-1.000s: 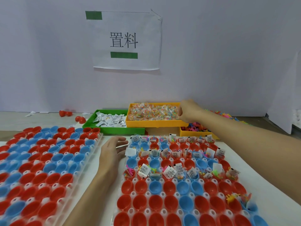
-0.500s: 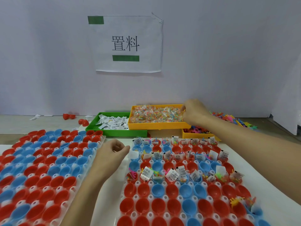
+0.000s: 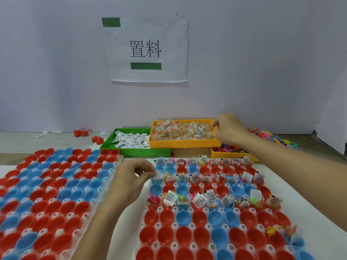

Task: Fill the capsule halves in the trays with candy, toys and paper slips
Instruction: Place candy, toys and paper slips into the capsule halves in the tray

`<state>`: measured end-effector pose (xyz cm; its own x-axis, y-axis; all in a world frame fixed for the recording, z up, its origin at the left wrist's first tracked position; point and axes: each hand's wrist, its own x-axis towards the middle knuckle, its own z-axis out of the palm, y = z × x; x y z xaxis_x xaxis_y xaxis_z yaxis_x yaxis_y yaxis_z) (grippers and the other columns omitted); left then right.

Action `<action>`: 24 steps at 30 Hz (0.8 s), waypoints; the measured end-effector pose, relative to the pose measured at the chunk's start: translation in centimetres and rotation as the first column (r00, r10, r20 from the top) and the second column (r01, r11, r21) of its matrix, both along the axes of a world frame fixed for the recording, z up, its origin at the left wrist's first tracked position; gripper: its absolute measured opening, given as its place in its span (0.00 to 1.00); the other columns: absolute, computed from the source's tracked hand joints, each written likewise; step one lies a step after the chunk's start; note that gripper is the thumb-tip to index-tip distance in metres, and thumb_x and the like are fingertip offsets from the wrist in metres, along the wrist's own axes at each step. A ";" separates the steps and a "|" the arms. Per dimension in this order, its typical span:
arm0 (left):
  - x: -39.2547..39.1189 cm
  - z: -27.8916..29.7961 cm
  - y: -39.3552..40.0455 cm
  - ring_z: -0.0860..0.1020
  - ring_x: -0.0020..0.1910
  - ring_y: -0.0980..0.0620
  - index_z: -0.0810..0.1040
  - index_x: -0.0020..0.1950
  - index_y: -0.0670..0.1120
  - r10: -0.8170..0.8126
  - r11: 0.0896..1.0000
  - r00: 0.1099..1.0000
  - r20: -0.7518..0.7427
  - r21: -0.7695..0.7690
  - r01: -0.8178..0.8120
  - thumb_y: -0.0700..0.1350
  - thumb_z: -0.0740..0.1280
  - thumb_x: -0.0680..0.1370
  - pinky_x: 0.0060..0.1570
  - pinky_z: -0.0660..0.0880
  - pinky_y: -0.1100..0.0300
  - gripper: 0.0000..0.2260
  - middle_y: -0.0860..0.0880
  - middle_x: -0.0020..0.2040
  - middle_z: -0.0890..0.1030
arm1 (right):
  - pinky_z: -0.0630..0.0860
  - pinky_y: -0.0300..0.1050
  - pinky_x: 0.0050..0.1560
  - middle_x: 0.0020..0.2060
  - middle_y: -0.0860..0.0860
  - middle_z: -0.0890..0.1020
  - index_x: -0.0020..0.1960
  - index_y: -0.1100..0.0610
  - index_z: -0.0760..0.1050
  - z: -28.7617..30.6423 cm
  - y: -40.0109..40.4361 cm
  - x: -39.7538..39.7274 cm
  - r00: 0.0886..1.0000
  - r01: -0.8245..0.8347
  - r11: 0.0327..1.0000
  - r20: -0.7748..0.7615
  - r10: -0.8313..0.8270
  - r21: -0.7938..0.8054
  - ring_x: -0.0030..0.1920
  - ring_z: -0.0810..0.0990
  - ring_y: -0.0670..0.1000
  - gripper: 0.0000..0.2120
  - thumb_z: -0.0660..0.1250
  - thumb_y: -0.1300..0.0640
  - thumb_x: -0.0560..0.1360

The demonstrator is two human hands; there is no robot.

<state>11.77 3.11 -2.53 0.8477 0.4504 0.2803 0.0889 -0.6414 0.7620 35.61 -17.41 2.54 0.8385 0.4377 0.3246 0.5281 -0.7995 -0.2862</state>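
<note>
Two clear trays of red and blue capsule halves lie on the table: the left tray (image 3: pixel 110 177) holds bare halves, the right tray (image 3: pixel 174 225) has its far rows filled with candy, toys and paper slips. My left hand (image 3: pixel 132 178) pinches a white paper slip (image 3: pixel 157 174) just above the right tray's left edge, over a blue half. My right hand (image 3: pixel 228 128) reaches into the right end of the yellow candy bin (image 3: pixel 185 143), fingers curled down among wrapped candies (image 3: pixel 180 130); whether it holds one is hidden.
A green bin (image 3: pixel 135 152) of paper slips sits left of the candy bin. A lower yellow bin (image 3: pixel 225 156) with colourful toys sits under my right forearm, with more toys (image 3: pixel 266 136) spilled behind. Loose red capsule halves (image 3: pixel 97 139) lie by the wall. A paper sign (image 3: pixel 145 49) hangs above.
My left hand went from lying flat to curled, and now pinches a slip at the right tray's edge. My right hand shifted slightly over the candy bin's right end.
</note>
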 end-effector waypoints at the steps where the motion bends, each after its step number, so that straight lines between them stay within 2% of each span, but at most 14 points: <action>1: 0.0 0.0 0.0 0.77 0.37 0.58 0.84 0.38 0.50 -0.013 1.000 1.000 0.001 0.023 0.013 0.37 0.74 0.73 0.36 0.71 0.70 0.08 0.55 0.36 0.83 | 0.78 0.56 0.61 0.60 0.57 0.82 0.60 0.61 0.81 0.0 0.0 0.0 1.000 -0.003 1.000 0.001 0.003 0.002 0.59 0.79 0.58 0.14 0.68 0.63 0.75; 7: 0.3 -0.4 0.0 0.76 0.41 0.62 0.85 0.42 0.47 -0.054 0.990 0.998 0.025 0.130 0.050 0.34 0.70 0.76 0.38 0.69 0.74 0.09 0.57 0.40 0.82 | 0.78 0.56 0.61 0.60 0.58 0.82 0.60 0.61 0.81 0.1 0.2 -0.1 1.000 -0.001 1.000 0.002 0.001 0.003 0.59 0.80 0.59 0.14 0.66 0.66 0.76; 11: 0.6 -0.6 -0.1 0.77 0.41 0.59 0.85 0.43 0.46 -0.061 0.979 0.998 0.023 0.195 0.056 0.34 0.69 0.76 0.40 0.69 0.75 0.09 0.54 0.42 0.83 | 0.78 0.54 0.61 0.59 0.59 0.82 0.61 0.62 0.80 0.3 0.4 -0.1 1.000 -0.003 0.999 0.014 0.002 0.038 0.59 0.80 0.59 0.15 0.64 0.67 0.76; 16: 0.9 -1.3 0.0 0.77 0.41 0.59 0.85 0.44 0.47 -0.085 0.970 0.996 -0.023 0.226 0.088 0.34 0.68 0.77 0.39 0.69 0.74 0.10 0.53 0.42 0.81 | 0.76 0.48 0.57 0.54 0.59 0.83 0.59 0.62 0.81 0.4 0.7 -0.3 0.999 -0.035 0.974 0.010 0.033 0.223 0.53 0.80 0.55 0.14 0.61 0.68 0.78; 20: 1.0 -1.4 0.1 0.76 0.39 0.57 0.85 0.44 0.47 -0.080 0.970 0.997 -0.017 0.227 0.082 0.34 0.70 0.76 0.40 0.69 0.74 0.09 0.55 0.40 0.79 | 0.73 0.36 0.49 0.52 0.54 0.82 0.57 0.60 0.82 0.5 0.6 -0.2 0.997 -0.010 0.930 -0.069 0.038 0.368 0.49 0.77 0.49 0.13 0.62 0.68 0.79; 21: 1.0 -1.4 0.2 0.75 0.38 0.57 0.85 0.43 0.47 -0.082 0.971 0.997 -0.012 0.224 0.083 0.34 0.70 0.76 0.40 0.69 0.74 0.09 0.55 0.40 0.79 | 0.74 0.36 0.48 0.51 0.53 0.82 0.57 0.59 0.82 0.5 0.5 -0.2 0.995 -0.010 0.915 -0.083 0.048 0.404 0.49 0.78 0.49 0.13 0.62 0.67 0.79; 24: 0.8 -1.5 0.1 0.76 0.40 0.57 0.84 0.44 0.50 -0.096 0.973 0.995 -0.002 0.209 0.095 0.35 0.69 0.77 0.39 0.69 0.72 0.10 0.54 0.40 0.79 | 0.80 0.43 0.49 0.48 0.51 0.83 0.58 0.58 0.82 0.5 -0.3 -0.6 0.982 -0.005 0.847 -0.156 0.103 0.531 0.46 0.83 0.49 0.11 0.64 0.66 0.80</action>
